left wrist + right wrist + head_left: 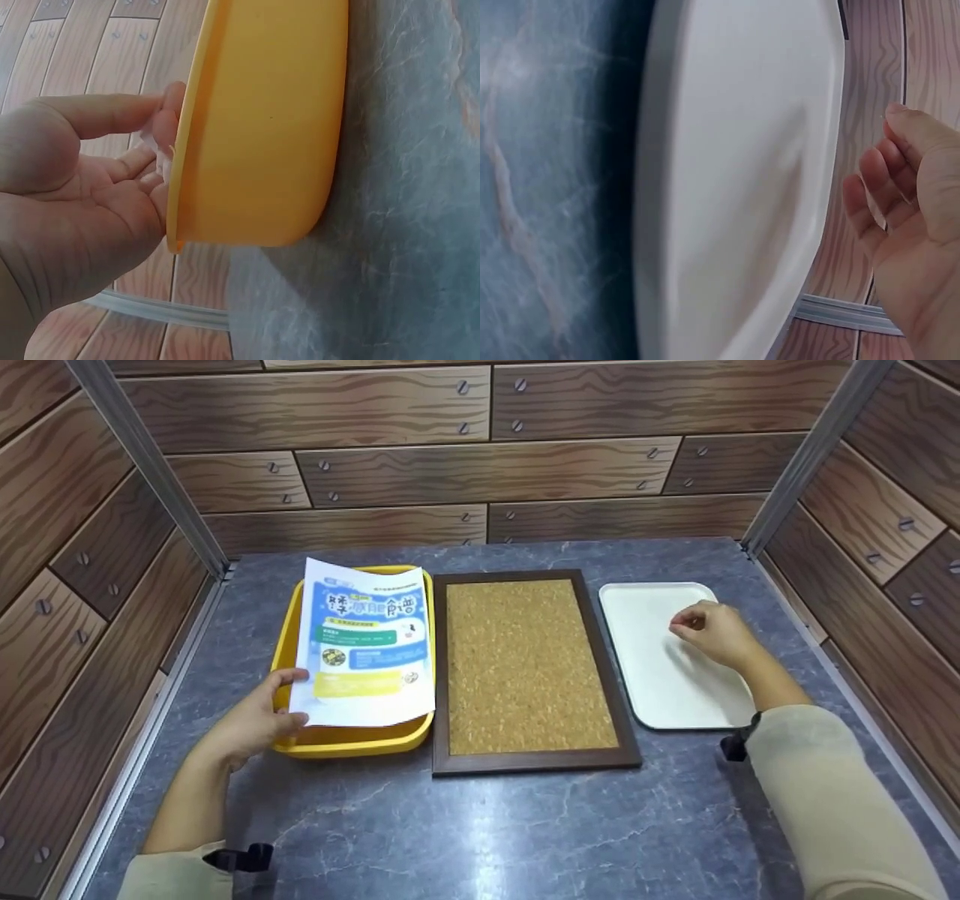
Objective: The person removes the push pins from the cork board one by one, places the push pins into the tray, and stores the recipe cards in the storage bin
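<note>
A printed sheet of paper [367, 652] with blue, green and yellow blocks lies over the yellow tray [375, 746], its corners lifting past the rim. At the sheet's lower left edge, my left hand [259, 716] pinches the paper; in the left wrist view this hand [82, 187] is beside the tray's rim, fingertips partly hidden behind it. Above the white tray [652, 660], my right hand [716, 634] has thumb and forefinger brought together. A tiny pale speck shows at those fingertips in the right wrist view, and I cannot tell what it is. That hand's other fingers [877, 176] are loosely curled.
Between the two trays lies a cork board [529, 667] in a dark brown frame [536, 762]. All stand on a grey-blue marbled tabletop [375, 825]. Wood-patterned walls [480, 472] with metal corner strips enclose the back and sides. Black straps sit at both wrists.
</note>
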The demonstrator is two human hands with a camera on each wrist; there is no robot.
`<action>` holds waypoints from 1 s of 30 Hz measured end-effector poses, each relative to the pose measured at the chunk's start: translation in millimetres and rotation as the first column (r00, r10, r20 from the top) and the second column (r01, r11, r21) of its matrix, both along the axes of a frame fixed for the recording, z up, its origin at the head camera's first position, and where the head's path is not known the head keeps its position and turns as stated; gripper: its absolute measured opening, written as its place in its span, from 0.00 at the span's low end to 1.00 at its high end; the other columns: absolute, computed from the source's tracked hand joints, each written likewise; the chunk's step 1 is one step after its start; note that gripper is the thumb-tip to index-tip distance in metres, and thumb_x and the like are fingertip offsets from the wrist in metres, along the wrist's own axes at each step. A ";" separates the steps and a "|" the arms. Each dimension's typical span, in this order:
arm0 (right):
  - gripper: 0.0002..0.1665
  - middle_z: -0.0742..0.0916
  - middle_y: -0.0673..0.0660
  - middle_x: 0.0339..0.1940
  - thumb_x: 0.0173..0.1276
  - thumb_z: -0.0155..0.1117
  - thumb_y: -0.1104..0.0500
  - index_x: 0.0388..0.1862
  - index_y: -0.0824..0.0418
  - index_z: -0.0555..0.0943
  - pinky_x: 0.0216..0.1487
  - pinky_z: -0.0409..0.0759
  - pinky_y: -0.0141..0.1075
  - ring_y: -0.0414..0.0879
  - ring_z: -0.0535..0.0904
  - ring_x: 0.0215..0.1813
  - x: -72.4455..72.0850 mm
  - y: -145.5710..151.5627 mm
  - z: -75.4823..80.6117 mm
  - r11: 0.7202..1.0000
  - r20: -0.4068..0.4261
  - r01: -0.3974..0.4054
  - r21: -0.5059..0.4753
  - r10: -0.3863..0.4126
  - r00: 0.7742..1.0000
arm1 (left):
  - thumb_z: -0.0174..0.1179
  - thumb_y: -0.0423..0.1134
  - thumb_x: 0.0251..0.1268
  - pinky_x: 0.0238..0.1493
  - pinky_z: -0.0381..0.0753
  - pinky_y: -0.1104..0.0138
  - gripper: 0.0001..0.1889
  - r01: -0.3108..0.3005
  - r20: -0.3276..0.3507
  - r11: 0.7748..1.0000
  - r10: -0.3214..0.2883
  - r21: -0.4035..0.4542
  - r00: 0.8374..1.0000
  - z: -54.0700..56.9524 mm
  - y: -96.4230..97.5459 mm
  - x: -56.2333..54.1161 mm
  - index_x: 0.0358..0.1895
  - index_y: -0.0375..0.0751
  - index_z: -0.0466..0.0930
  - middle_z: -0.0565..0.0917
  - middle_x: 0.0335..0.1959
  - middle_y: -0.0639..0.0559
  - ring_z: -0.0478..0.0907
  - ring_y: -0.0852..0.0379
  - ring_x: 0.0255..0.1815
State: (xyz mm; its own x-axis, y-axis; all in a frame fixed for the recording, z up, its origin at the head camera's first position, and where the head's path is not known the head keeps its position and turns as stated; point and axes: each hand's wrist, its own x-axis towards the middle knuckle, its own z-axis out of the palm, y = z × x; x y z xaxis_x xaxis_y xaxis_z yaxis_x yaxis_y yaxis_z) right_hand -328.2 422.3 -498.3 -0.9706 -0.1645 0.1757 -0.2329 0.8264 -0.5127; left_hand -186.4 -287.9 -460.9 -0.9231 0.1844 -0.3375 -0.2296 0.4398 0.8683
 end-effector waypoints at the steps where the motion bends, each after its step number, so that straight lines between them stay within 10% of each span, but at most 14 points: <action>1: 0.13 0.90 0.66 0.44 0.77 0.71 0.59 0.48 0.69 0.90 0.42 0.70 0.19 0.41 0.78 0.42 -0.1 1.0 -1.5 1.000 0.032 0.001 0.004 -0.001 0.999 | 0.58 0.27 0.76 0.39 0.86 0.66 0.40 0.000 0.000 1.000 0.000 -0.027 1.000 0.4 0.2 -0.5 0.86 0.40 0.51 0.64 0.75 0.29 0.79 0.52 0.40; 10: 0.18 0.91 0.64 0.41 0.80 0.67 0.55 0.56 0.70 0.88 0.33 0.79 0.27 0.38 0.82 0.35 0.2 8.1 -12.3 0.999 0.287 0.045 -0.025 -0.036 0.957 | 0.58 0.26 0.75 0.36 0.84 0.66 0.40 0.019 -0.001 0.990 -0.020 -0.138 1.000 4.4 5.5 -1.6 0.85 0.37 0.51 0.74 0.60 0.29 0.79 0.49 0.41; 17: 0.15 0.92 0.68 0.47 0.79 0.70 0.55 0.52 0.66 0.91 0.37 0.76 0.28 0.38 0.79 0.38 -1.0 1.5 -20.4 0.999 0.228 0.010 0.032 -0.017 0.973 | 0.61 0.26 0.73 0.40 0.83 0.65 0.40 0.051 -0.011 0.960 -0.056 -0.276 0.998 3.8 10.5 -5.9 0.83 0.34 0.54 0.73 0.66 0.27 0.80 0.46 0.45; 30: 0.13 0.91 0.68 0.50 0.80 0.68 0.57 0.54 0.62 0.93 0.48 0.77 0.40 0.56 0.84 0.48 -2.0 -2.1 -20.9 0.994 0.170 -0.022 0.105 0.004 0.985 | 0.68 0.26 0.54 0.78 0.70 0.37 0.39 0.089 -0.176 0.850 -0.209 -0.519 0.962 -1.8 21.8 -13.9 0.73 0.22 0.66 0.72 0.72 0.20 0.73 0.28 0.69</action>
State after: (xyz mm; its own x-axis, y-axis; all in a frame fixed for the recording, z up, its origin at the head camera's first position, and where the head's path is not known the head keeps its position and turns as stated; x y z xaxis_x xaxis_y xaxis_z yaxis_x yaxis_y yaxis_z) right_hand -330.2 420.2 -519.3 -0.9824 -0.1865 -0.0099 -0.1617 0.8758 -0.4547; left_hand -200.3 -266.1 -462.7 -0.9586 0.1861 -0.2156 0.0424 0.8419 0.5380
